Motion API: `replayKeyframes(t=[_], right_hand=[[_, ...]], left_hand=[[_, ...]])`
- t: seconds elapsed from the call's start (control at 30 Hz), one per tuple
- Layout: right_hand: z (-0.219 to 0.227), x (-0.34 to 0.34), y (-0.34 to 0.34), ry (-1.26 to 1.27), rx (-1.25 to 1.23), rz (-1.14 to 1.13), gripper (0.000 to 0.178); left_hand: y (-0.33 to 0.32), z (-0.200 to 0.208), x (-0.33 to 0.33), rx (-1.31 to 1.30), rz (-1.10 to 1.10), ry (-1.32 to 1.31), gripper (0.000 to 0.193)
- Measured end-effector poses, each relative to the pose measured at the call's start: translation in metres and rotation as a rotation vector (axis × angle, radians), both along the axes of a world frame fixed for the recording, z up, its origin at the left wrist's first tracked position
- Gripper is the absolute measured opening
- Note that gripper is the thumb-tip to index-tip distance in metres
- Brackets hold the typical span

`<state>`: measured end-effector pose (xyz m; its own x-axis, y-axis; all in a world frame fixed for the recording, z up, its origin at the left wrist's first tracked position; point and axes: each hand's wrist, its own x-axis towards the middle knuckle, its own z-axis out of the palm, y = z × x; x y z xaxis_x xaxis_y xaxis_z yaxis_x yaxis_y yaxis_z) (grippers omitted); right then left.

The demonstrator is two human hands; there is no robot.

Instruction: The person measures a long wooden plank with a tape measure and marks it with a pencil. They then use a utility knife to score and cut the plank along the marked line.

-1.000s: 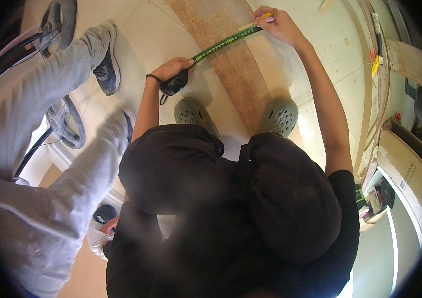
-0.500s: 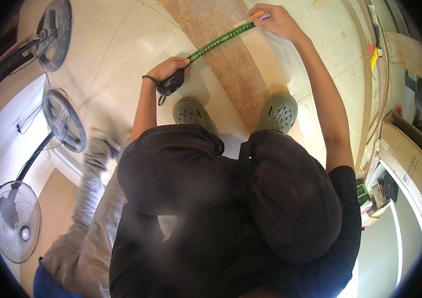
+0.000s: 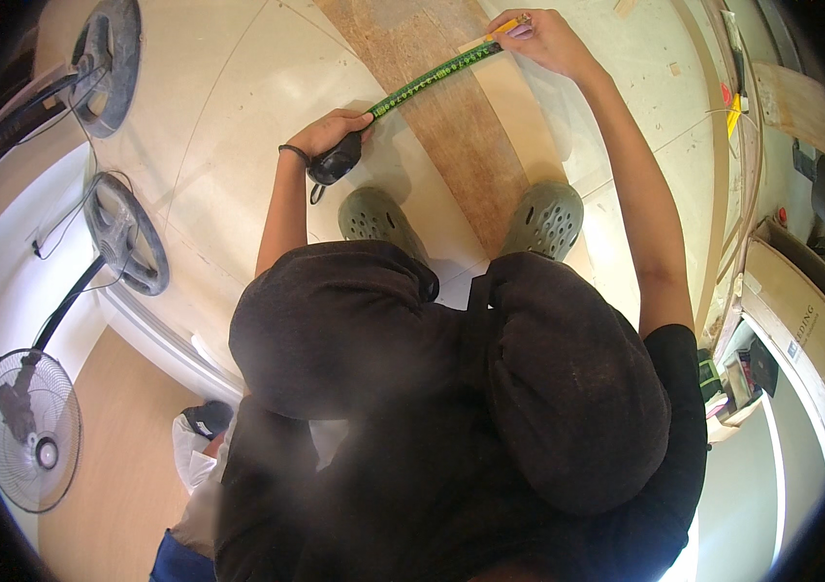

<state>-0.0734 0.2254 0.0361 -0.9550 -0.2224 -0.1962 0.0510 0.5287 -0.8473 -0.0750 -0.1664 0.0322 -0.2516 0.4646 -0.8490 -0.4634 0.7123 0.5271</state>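
My left hand (image 3: 333,133) is closed round the black case of a tape measure (image 3: 337,163), whose small strap loop hangs below. From it the green blade (image 3: 422,85) runs up to the right, across a long brown wooden board (image 3: 466,136) and a narrower pale strip (image 3: 521,116) alongside. My right hand (image 3: 553,47) pinches the far end of the blade together with a yellow pencil (image 3: 509,27). Its fingertips partly cover the blade's tip. A small lilac bit shows by those fingers; what it is I cannot tell.
My feet in olive clogs (image 3: 544,221) stand close to the board. At left are a standing fan (image 3: 29,427) and round dark bases (image 3: 126,233) with trailing cables. Long thin strips and a cardboard box (image 3: 800,320) line the right side. Another person's leg (image 3: 201,500) shows at lower left.
The other person at lower left has moved down and mostly behind my body, uncovering the floor by the fan. My hands and the stretched tape stay practically where they were.
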Motion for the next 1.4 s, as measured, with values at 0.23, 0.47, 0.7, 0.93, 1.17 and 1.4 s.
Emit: replayKeyframes(t=[0.23, 0.47, 0.7, 0.93, 1.17, 1.4], right_hand=[[0.003, -0.001, 0.000, 0.000, 0.007, 0.009, 0.022], [0.003, -0.003, 0.001, -0.018, -0.012, 0.024, 0.022], [0.000, -0.003, -0.001, 0.025, 0.041, 0.024, 0.023], [0.000, -0.003, 0.000, -0.051, 0.019, 0.002, 0.024], [-0.009, -0.001, 0.000, -0.080, -0.194, -0.177, 0.020], [-0.008, 0.004, -0.003, -0.001, -0.048, -0.131, 0.028]], left_hand=[[0.000, 0.001, 0.000, 0.020, -0.004, -0.001, 0.043], [-0.001, -0.001, -0.001, 0.018, -0.032, 0.022, 0.043], [0.000, 0.002, -0.001, 0.009, -0.030, 0.018, 0.043], [-0.002, -0.002, -0.002, 0.022, -0.044, 0.023, 0.043], [0.000, 0.006, -0.001, 0.049, 0.003, -0.001, 0.040], [0.006, 0.017, -0.002, 0.040, -0.005, -0.028, 0.039]])
